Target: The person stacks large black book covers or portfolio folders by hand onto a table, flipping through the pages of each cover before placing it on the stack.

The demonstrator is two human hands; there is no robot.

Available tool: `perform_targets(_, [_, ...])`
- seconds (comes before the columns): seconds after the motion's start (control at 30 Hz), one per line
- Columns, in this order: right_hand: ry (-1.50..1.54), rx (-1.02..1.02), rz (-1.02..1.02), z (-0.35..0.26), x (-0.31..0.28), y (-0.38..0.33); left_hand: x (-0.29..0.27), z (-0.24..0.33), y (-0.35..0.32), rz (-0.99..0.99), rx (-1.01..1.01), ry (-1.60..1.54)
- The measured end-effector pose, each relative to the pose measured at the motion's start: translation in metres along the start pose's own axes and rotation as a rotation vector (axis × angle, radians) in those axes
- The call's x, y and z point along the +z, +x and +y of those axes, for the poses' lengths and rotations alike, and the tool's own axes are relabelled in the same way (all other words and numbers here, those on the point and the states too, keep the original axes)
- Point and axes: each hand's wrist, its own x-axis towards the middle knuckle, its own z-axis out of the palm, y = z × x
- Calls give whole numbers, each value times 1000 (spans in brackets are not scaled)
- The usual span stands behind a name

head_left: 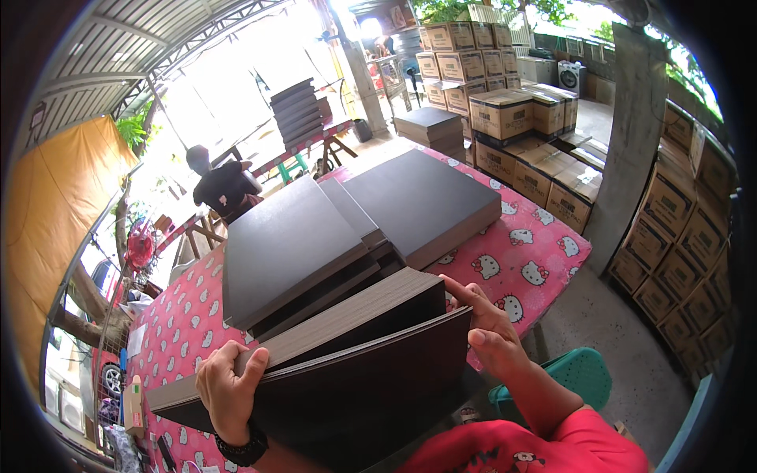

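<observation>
A thick stack of black boards (347,402) with pale layered edges stands tilted on its long side in front of me. It parts into a thicker far section and a thinner near one, with a gap widening to the right. My left hand (227,388), a dark band at its wrist, is closed round the left part of the top edge, thumb over the layers. At the right end, my right hand (495,335) has its fingers stretched and apart, a fingertip touching the far section's corner. Beyond lie a left pile (288,244) and a right pile (422,197) of black boards.
A pink patterned cloth (544,248) covers the table. A green stool (572,382) stands at my right. Cardboard boxes (505,118) are stacked behind a concrete post (631,134). Another person (221,185) is beyond the table, near more dark stacks (296,114).
</observation>
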Motion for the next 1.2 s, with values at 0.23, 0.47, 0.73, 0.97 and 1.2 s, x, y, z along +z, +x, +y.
perform_targets(0.23, [-80,-97,6,5,-2,0,3,2,2,-2,9,-13])
perform_targets(0.47, [-169,-110,-6,7,-4,-1,1,1,1,10,25,-5])
perform_targets(0.73, [-92,-66,-7,3,-2,2,2,2,2,3,24,-23])
perform_targets(0.97, [-89,-95,11,7,-1,-3,0,2,0,8,28,0])
perform_targets(1.2, [16,-117,68,3,9,0,1,2,-1,19,37,-3])
